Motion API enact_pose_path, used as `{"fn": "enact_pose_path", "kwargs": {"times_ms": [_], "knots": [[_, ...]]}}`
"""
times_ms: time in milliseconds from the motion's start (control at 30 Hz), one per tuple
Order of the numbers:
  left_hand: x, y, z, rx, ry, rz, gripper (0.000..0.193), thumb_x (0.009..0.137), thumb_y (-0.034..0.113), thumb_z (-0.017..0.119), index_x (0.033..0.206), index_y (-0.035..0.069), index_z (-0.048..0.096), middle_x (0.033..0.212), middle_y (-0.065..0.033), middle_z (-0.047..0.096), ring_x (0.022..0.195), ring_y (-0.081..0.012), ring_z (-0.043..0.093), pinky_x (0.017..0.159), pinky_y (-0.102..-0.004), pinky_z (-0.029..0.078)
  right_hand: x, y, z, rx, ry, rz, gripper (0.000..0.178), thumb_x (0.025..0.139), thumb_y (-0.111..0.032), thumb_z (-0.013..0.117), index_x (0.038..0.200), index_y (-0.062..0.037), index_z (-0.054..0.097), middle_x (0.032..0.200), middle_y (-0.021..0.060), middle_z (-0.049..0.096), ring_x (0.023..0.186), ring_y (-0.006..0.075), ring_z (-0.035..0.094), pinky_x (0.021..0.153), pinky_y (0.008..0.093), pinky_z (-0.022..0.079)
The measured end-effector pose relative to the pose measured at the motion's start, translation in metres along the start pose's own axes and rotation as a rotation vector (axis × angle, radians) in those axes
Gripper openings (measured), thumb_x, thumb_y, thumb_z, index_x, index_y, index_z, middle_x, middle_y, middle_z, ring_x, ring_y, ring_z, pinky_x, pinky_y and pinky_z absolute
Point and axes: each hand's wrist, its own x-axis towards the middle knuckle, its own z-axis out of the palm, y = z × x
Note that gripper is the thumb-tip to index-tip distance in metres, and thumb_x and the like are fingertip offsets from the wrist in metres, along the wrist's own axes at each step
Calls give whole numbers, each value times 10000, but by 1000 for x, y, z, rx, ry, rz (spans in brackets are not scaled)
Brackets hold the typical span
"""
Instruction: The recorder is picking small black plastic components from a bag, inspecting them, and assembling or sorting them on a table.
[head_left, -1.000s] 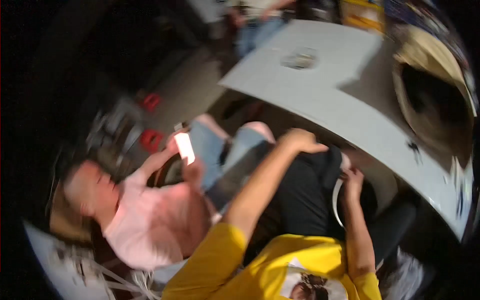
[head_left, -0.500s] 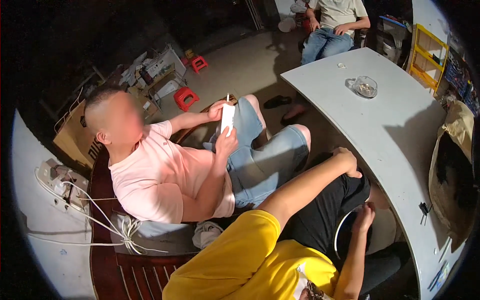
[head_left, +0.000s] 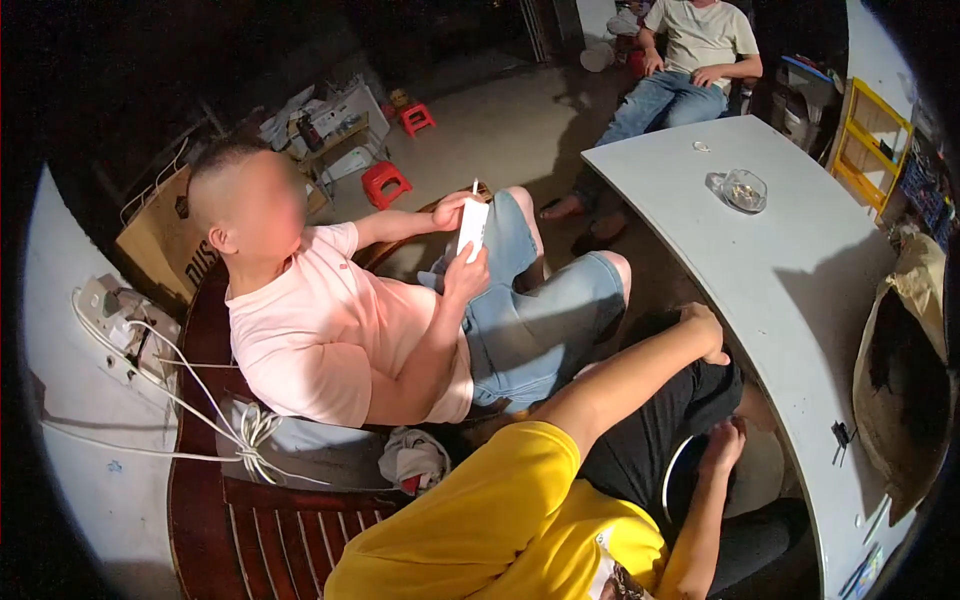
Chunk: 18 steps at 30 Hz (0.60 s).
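Observation:
My left arm, in a yellow sleeve, stretches forward, and my left hand [head_left: 703,332] rests bent over my knee in black shorts [head_left: 650,425], beside the grey table's edge. Its fingers are mostly hidden. Lower down, between my legs and the table, my right hand [head_left: 724,444] is closed with its fingers curled in; whatever they hold, if anything, is hidden. Just left of it curves the pale rim of a round thing [head_left: 668,480]. Beside me on the left, a person in a pink shirt [head_left: 320,330] holds a slim white box [head_left: 473,230] with a white stick at its top.
On the grey table [head_left: 700,220] stand a glass ashtray [head_left: 744,190], a small ring [head_left: 701,146] and a black clip-like item [head_left: 841,436]. A beige bag [head_left: 905,320] leans at its right. Behind are another seated person [head_left: 690,50], red stools [head_left: 385,184] and a yellow rack [head_left: 868,145]. White cables [head_left: 258,432] lie left.
The whole view has shifted slightly, with far things lower and to the right. My hands stay in about the same places, and the person in pink still holds the box.

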Motion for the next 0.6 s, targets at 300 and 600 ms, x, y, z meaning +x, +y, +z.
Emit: {"fn": "enact_pose_path", "kwargs": {"times_ms": [300,600], "knots": [[-19,-36,-12,42,72,-10,722,762,672,405,1073,58,623,1127,-188,575,1068,-320,548,885,-435,432,-70,-12,125,-392,55,11,459,776,-46,490,1231,-26,428,1141,97,492,1043,183,459,900,287,364],[1,-23,1,93,84,15,796,778,706,336,1148,37,555,1120,-203,571,1070,-354,525,898,-407,410,0,21,53,-104,350,-123,397,775,19,472,1169,2,432,1105,98,525,1029,197,475,917,298,369]]}}
